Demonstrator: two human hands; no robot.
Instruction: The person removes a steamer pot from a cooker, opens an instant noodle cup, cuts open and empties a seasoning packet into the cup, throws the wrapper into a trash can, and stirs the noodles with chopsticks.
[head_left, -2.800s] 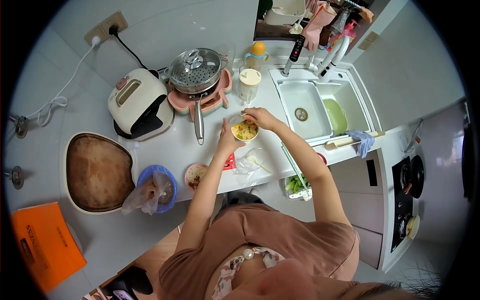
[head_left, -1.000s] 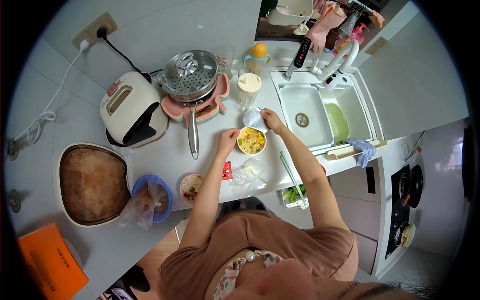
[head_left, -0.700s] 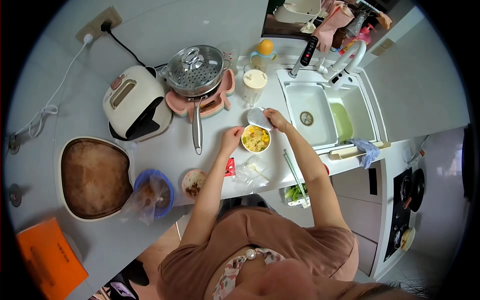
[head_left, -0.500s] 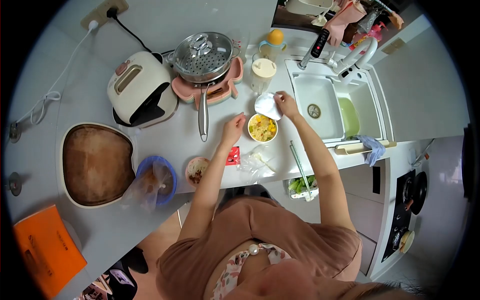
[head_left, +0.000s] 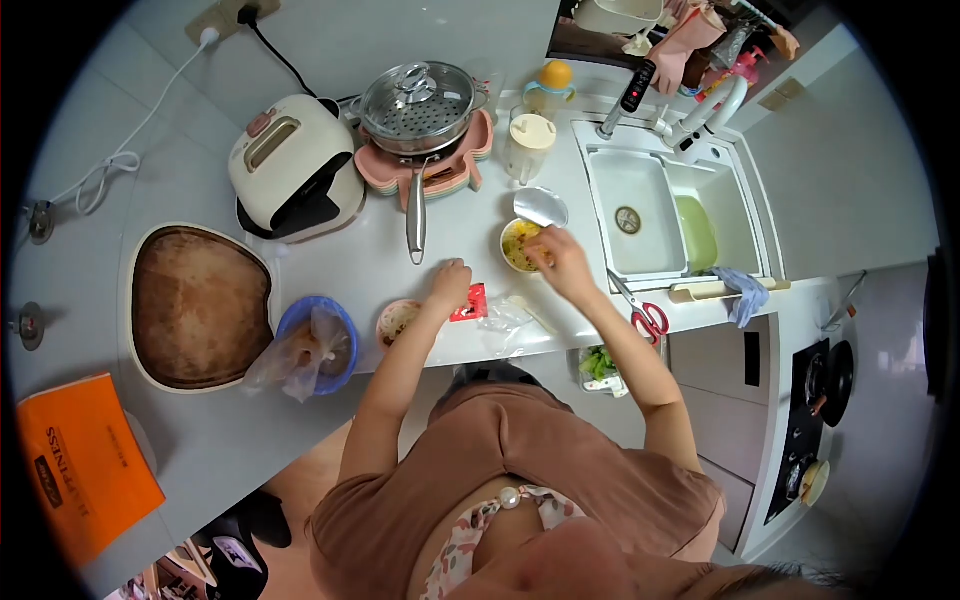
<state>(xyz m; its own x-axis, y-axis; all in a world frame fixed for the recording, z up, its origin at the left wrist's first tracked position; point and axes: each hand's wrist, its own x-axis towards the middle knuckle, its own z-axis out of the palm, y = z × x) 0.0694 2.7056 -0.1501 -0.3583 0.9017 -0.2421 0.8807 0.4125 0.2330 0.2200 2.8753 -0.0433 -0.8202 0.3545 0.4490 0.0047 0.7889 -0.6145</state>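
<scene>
Silvery lid's already off, just behind the bowl on the counter; food's in there. Right hand's bunched over it, left hand loosely curled near the red packet; can't tell if either's pinching anything.

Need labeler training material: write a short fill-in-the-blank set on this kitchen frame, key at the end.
1. The person's ____ hand is at the food cup.
2. The packet closest to the other hand is coloured ____.
3. A see-through glass ____ covers the steamer pan.
4. The bowl with the plastic bag in it is coloured ____.

Missing words: right; red; lid; blue.
</scene>
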